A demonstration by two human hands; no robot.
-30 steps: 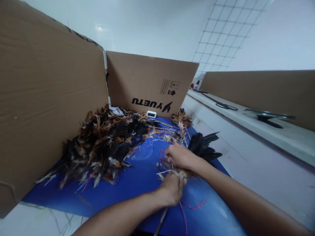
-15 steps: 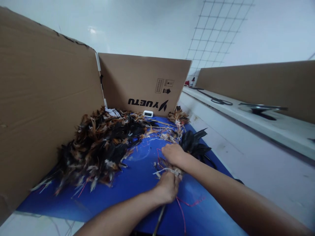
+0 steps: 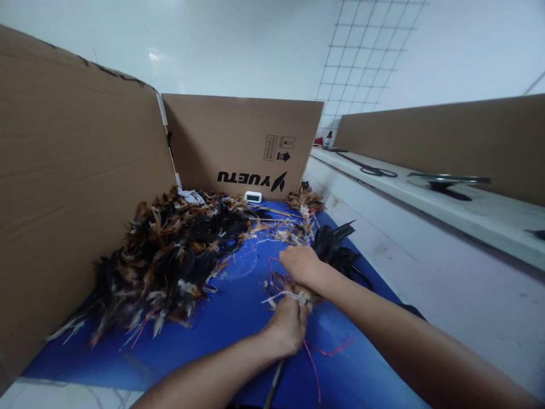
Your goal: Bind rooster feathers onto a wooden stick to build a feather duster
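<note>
Brown, wispy feathers (image 3: 313, 295) — bunched in the curled left hand (image 3: 290, 325).

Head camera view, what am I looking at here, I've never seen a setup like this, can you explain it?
There is no robot: a camera on a person's head looks forward and down at two bare hands. The left hand grips a small feather bundle; the right hand is closed just beyond it, its contents hidden. On the blue surface lie a big feather pile, red thread and a small white device. Cardboard panels stand behind and to the left.
</note>
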